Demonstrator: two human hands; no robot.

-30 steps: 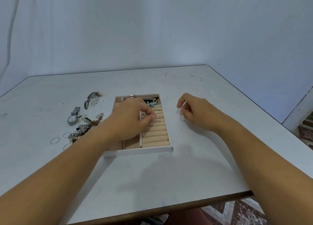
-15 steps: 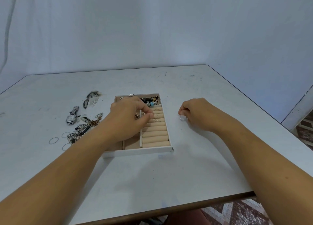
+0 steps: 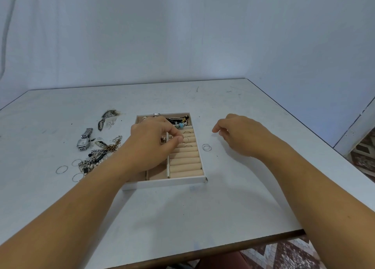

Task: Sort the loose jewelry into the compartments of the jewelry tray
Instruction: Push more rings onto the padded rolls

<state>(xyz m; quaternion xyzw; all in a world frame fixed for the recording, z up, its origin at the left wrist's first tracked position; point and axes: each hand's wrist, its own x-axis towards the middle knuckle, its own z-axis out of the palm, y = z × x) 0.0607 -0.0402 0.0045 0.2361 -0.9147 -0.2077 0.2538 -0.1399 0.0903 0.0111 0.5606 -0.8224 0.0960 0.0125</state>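
Just left of the frame's centre, the left hand point(image 3: 154, 145) reaches over the jewelry tray point(image 3: 166, 184). Its thumb and forefinger pinch a thin ring point(image 3: 185, 140) right at the padded ring rolls point(image 3: 185, 161) that fill the tray's right-hand column. The ring looks as though it is being seated in a slot between rolls, which would hold it upright on edge. A couple of rings stand in slots close by.

To the right of centre, the right hand point(image 3: 241, 137) hovers above the surface point(image 3: 182, 218), fingers loosely curled and holding nothing. Two more rings point(image 3: 206, 147) lie on the surface between that hand and the tray's right wall, probably set there for easy reach.

In the tray's upper right compartment sits a tangle of beaded bracelets point(image 3: 180, 122). Farther out, at the left of the frame, lies the unsorted pile point(image 3: 99, 157) of chains. A wristwatch point(image 3: 84, 140) lies above it and several loose hoops point(image 3: 61, 169) lie at its lower edge.
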